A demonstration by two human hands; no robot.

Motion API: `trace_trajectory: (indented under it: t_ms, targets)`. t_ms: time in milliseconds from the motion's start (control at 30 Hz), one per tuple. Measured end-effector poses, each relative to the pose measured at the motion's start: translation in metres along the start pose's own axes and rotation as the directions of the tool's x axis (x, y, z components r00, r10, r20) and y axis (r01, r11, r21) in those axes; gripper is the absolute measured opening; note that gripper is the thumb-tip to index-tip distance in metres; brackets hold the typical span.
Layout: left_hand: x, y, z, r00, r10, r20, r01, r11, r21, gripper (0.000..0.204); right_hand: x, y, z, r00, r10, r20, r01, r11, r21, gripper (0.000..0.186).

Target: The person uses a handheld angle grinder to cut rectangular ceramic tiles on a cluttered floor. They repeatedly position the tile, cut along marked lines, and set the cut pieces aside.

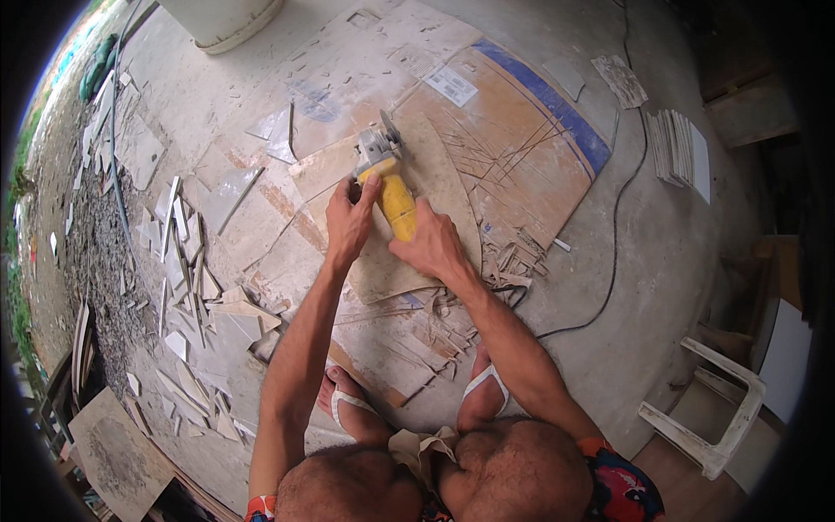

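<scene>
A yellow angle grinder (396, 202) with a grey head and a cutting disc is gripped in both hands, its disc end pointing away from me. My left hand (348, 217) is closed round the body near the head, thumb on top. My right hand (430, 244) wraps round the rear of the yellow body. Under the grinder lies a beige, dusty tile piece (457, 222) with a curved right edge. It rests on scored, dust-covered cardboard (544, 139) with a blue band.
Broken tile strips (187, 261) litter the floor at left. At right stand stacked tile pieces (674, 148) and a white plastic stool frame (739, 383). A black cord (613, 270) crosses the floor; a white bucket (209, 22) stands at back. My sandalled feet are below my arms.
</scene>
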State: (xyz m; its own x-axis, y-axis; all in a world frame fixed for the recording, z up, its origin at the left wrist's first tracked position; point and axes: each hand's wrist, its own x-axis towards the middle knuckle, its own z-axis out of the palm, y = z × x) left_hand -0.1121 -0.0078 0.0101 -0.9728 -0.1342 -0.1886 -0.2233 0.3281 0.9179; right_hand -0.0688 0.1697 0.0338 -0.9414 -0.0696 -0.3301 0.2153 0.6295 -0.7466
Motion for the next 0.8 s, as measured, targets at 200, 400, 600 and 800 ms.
trace_trajectory:
  t_ms: [200,400,600,800]
  targets:
    - [-0.001,-0.002,0.0,1.0,0.002,0.004,-0.002,0.999,0.043,0.07,-0.004,0.003,-0.002,1.0,-0.011,-0.002,0.011,1.0,0.018,0.061]
    - [-0.005,-0.003,0.002,0.999,0.032,-0.001,-0.032,0.999,0.023,0.07,-0.009,-0.002,-0.005,1.0,-0.004,0.013,0.004,1.0,0.02,0.058]
    - [-0.008,-0.001,0.001,1.0,0.024,0.018,-0.025,0.999,0.043,0.069,-0.013,-0.001,-0.007,1.0,-0.002,0.011,0.002,1.0,0.006,0.059]
    - [-0.014,0.003,0.004,1.0,0.028,0.005,-0.028,0.999,0.032,0.071,-0.014,0.006,-0.006,1.0,0.008,0.021,-0.008,1.0,0.005,0.064]
